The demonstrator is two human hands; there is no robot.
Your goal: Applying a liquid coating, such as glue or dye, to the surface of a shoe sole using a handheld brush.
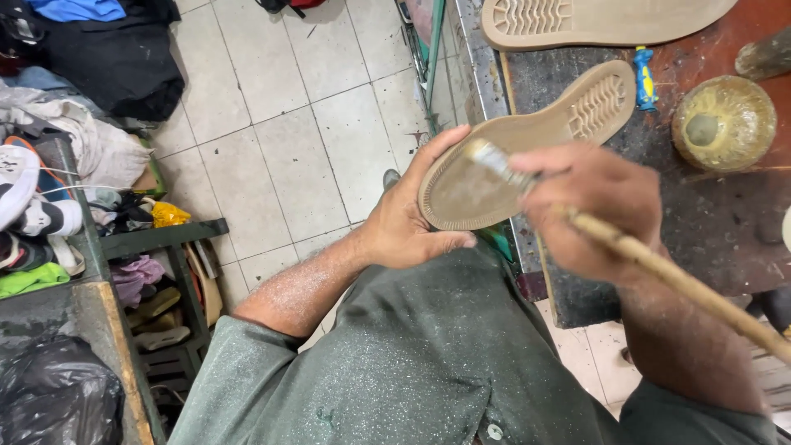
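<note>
A: What does each hand have hold of?

B: The right hand is closed around a long wooden-handled brush; its bristle tip touches the shoe sole near the heel end; the handle runs back past the wrist toward the lower right. The left hand cups the sole's rounded end from beneath, fingers curled up over the rim, thumb along the lower edge.

A: How are the arms set?

B: Both forearms come up from a grey-green shirt; the left is bare and angled inward; the right crosses in front of the workbench.

A: And the sole itself?

B: Tan, turned tread-side down, inner face up and dull; a ribbed patch shows at its far end; it is held in the air at the bench's edge, over the tiled floor.

A: Around it?

B: A second sole lies further back; a round yellowish bowl sits on the bench to the right.
</note>
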